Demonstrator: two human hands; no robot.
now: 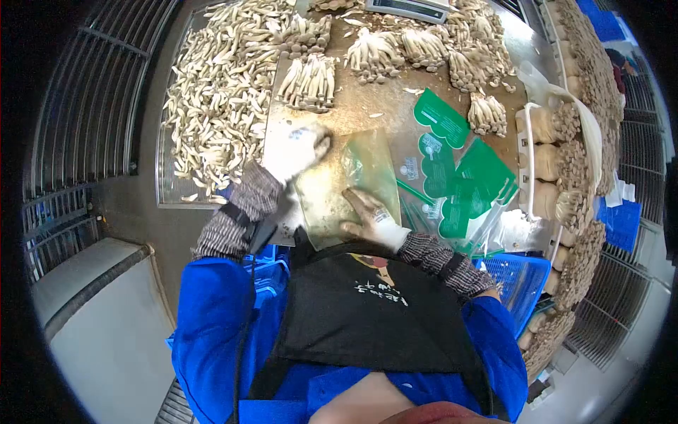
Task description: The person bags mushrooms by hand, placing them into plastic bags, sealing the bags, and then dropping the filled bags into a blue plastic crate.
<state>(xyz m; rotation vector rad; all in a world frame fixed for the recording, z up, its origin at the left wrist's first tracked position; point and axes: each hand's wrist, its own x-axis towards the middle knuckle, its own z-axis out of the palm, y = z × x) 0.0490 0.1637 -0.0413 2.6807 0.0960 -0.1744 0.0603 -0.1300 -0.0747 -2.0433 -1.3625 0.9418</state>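
A translucent greenish-yellow plastic bag (371, 159) lies flat on the worktop in front of me. My right hand (376, 220), in a white glove with dark fingertips, rests on its lower part with fingers spread. Beyond the bag's left edge is my left hand (300, 150), gloved too and washed out by glare. Its fingers curl inward, and what they hold, if anything, is hidden. Just above it stands a bunch of brown-capped mushrooms (308, 83). Green printed bags (484, 173) lie overlapping to the right of my right hand.
Loose mushrooms (219, 113) fill the metal tray at left. More bunches (374, 53) line the back, near a scale (408, 8). Along the right edge stands a white crate (526, 152) with packed mushrooms (547, 159). A blue basket (519, 283) sits at lower right.
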